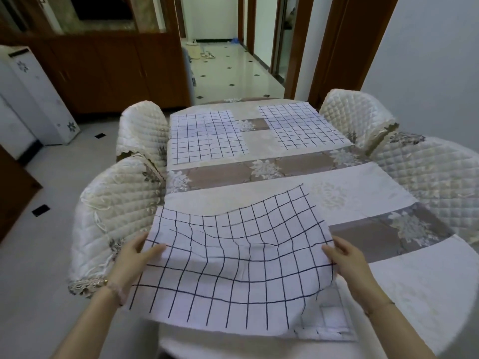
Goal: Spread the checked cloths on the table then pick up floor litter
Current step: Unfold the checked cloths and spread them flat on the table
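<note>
Above the near surface [344,195], left grip [134,257] and right grip [347,257] pinch a cloth [233,257] by opposite edges to lay it flat.

Just 1 view here, head-mounted and wide-angle, looking forward and down from the near end of the surface [324,193]. Hands sit close at the bottom, far hallway floor [233,71] up top.

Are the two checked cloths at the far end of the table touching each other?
Apart. The head view shows the far left cloth and the far right cloth with a bare strip of tablecloth between them.
</note>
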